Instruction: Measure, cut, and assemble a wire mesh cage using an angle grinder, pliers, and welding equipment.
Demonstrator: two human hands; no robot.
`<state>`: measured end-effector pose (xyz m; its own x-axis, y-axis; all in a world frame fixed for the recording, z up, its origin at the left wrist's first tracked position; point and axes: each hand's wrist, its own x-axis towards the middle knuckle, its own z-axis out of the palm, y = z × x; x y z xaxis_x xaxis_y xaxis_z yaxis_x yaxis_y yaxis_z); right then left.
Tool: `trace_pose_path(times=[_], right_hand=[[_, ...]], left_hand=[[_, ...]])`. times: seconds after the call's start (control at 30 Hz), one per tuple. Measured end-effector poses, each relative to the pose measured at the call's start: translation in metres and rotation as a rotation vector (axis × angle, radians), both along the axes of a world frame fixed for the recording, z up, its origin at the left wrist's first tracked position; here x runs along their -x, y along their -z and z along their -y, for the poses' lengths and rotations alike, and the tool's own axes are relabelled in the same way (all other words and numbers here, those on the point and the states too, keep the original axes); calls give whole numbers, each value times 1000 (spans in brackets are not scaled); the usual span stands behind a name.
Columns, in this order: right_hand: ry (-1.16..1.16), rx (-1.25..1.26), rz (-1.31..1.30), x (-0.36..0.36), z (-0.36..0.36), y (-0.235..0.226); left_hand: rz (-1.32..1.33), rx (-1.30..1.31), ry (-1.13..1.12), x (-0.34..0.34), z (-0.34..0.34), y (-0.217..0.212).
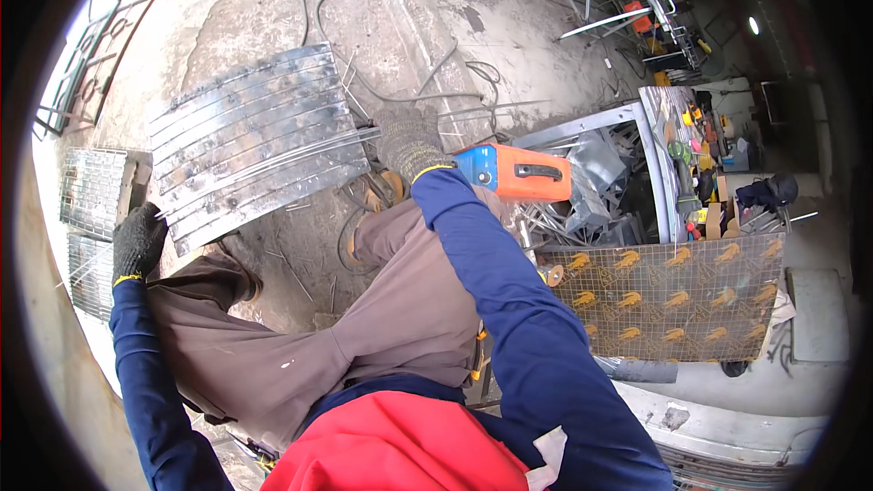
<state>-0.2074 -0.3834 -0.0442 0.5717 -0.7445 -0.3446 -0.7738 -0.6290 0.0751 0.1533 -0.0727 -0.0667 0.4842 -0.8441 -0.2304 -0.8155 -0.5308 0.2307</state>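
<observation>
Several thin metal rods (pixel 305 152) stretch across a ribbed, scuffed sheet-metal panel (pixel 259 95) in front of me. My right hand (pixel 411 138), in a dark grey knitted glove with a yellow cuff, is closed around their right end. At the panel's left edge, my left hand (pixel 141 241) wears a matching glove. Its fingers are curled where the rods' other end comes in, and the glove partly hides that end. Just right of my right wrist is an orange-and-blue machine (pixel 523 173) with a black handle.
A metal frame (pixel 650 173) holding scrap pieces stands at right, beside a patterned board (pixel 673 295). Wire-mesh pieces (pixel 91 186) lie at far left. A dark cable (pixel 314 0) winds over the concrete floor. Tools crowd a bench (pixel 673 118) farther right.
</observation>
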Motion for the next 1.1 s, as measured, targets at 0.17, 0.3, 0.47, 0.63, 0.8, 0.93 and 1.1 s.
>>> trace_pose_path(times=[0.17,0.3,0.47,0.63,0.8,0.93,1.1], right_hand=[[23,-1,-28,-5,0,-7],[33,74,92,3,2,-8],[21,29,-21,3,-2,-6],[-67,87,213,5,3,-15],[-18,177,144,13,-9,10],[11,189,190,11,-11,10],[69,60,9,3,0,3]], left_hand=[[-12,60,2,5,5,4],[147,94,-14,9,19,-12],[144,-46,33,3,14,3],[159,1,-40,-1,16,-5],[171,-213,-36,15,19,-10],[189,-204,-27,13,17,-5],[166,-208,-55,2,22,4]])
